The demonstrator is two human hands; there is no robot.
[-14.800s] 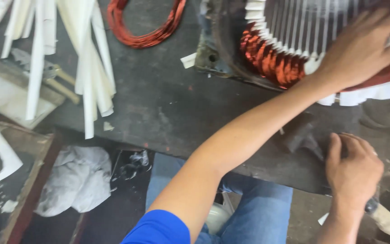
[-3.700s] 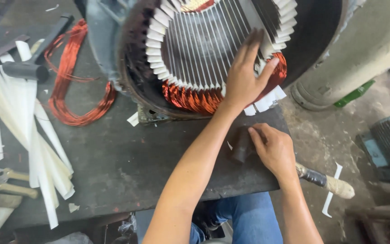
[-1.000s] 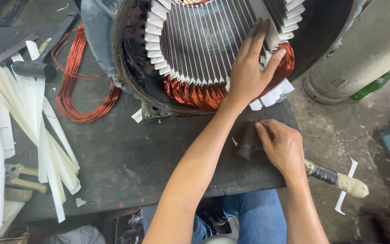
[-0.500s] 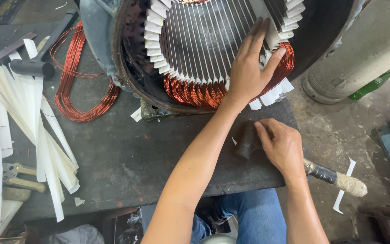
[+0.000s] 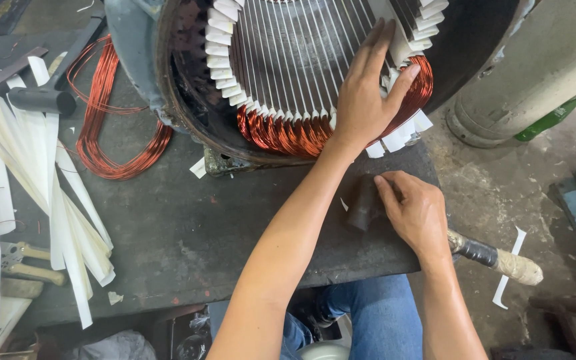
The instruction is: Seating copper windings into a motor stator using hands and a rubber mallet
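A large motor stator (image 5: 301, 53) lies on the dark workbench (image 5: 188, 233), its slots lined with white paper strips and copper windings (image 5: 281, 130) bulging at its lower rim. My left hand (image 5: 368, 93) rests flat on the windings and slot papers at the lower right of the bore. My right hand (image 5: 416, 212) lies on the bench edge, fingers closed over the dark head of a mallet (image 5: 366, 203), whose taped handle (image 5: 501, 260) sticks out to the right past the bench edge.
A loose coil of copper wire (image 5: 111, 120) lies left of the stator. Long white paper strips (image 5: 41, 187) fan over the bench's left side, beside a dark hammer (image 5: 48, 100) and pliers (image 5: 15, 260). A grey cylinder (image 5: 541, 73) stands at right on the concrete floor.
Hardly anything differs over the last second; both hands keep their places. Earlier, the view shifted from the bench's left part toward the stator.
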